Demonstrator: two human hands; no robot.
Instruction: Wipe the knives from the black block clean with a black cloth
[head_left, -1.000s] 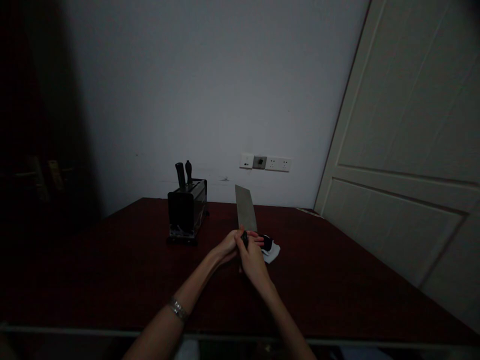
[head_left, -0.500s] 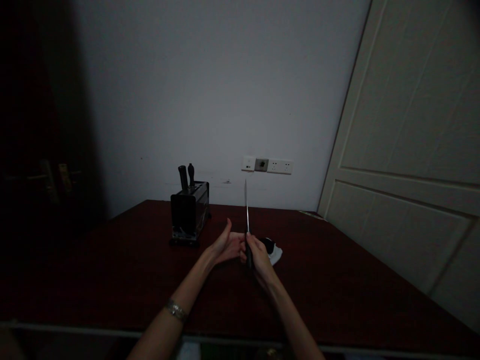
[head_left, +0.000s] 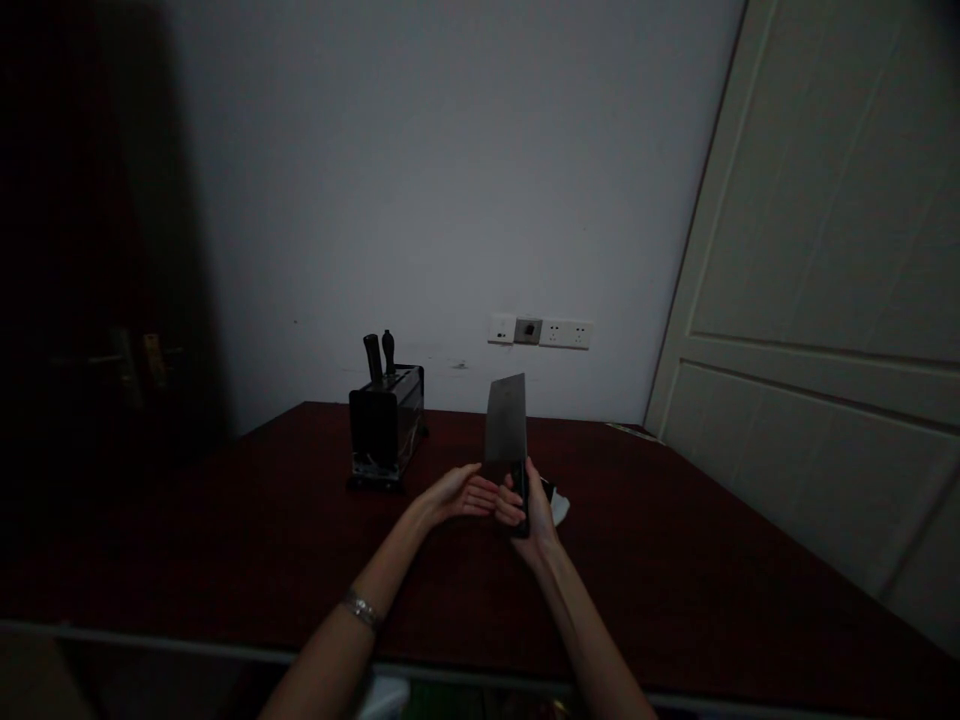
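Observation:
A cleaver [head_left: 506, 420] with a broad grey blade stands upright above the table, its flat side turned toward me. Its black handle lies in my right hand [head_left: 534, 510], the fingers wrapped round it. Just left of the handle is my left hand [head_left: 459, 492], palm up with its fingers stretched out and nothing on it. Those fingertips come close to the right hand's fingers; whether they touch I cannot tell. Behind the right hand a white cloth [head_left: 559, 508] with something black on it is partly hidden.
A black knife block [head_left: 375, 432] with two dark handles sticking out stands left of my hands on the dark red table [head_left: 675, 560]. Wall sockets [head_left: 564, 333] are behind the table. A pale panelled door [head_left: 810, 330] is on the right.
The cleaver has turned from edge-on to showing its broad side. My right hand has rotated with it and shifted slightly right. My left thumb has come down toward its fingers.

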